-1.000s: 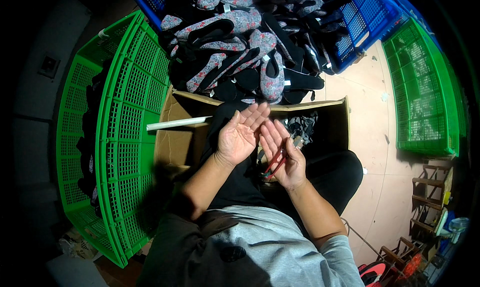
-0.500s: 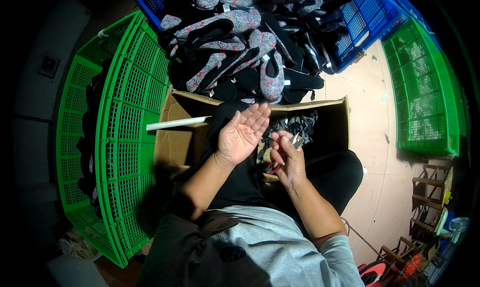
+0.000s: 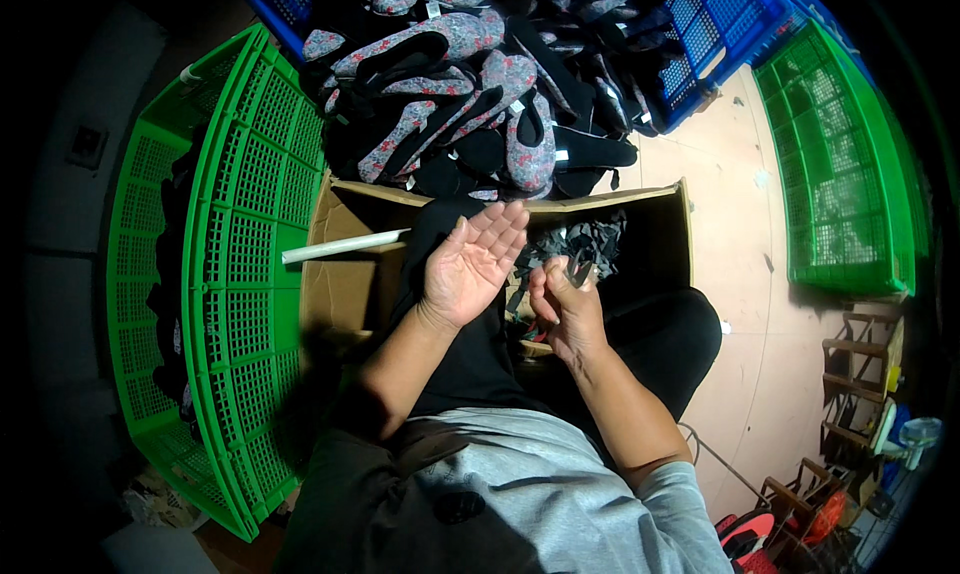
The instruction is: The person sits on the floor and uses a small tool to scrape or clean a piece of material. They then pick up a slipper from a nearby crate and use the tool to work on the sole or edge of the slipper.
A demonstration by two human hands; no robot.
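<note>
My left hand (image 3: 466, 272) is held palm up above my leg, with its fingers stretched out and nothing in it. To its right, my right hand (image 3: 568, 306) is closed around small scissors (image 3: 579, 271); their metal blades poke out past the thumb, and the handles are mostly hidden in the palm. Both hands are over the near side of an open cardboard box (image 3: 610, 200). Inside that box lie dark fabric scraps (image 3: 580, 242). Just beyond it is a heaped pile of grey floral slippers (image 3: 530, 152) with black linings and small white tags.
A tall green crate (image 3: 240, 274) with dark items beside it stands on the left. Blue crates (image 3: 715, 34) border the pile, and another green crate (image 3: 850, 174) stands at right. A white tube (image 3: 345, 246) rests across the box's left side. Wooden racks (image 3: 858, 374) stand lower right.
The view has shifted slightly, so the surroundings sit a little further left and up. My right hand has turned a little, and the scissor blades show less. My left hand stays palm up.
</note>
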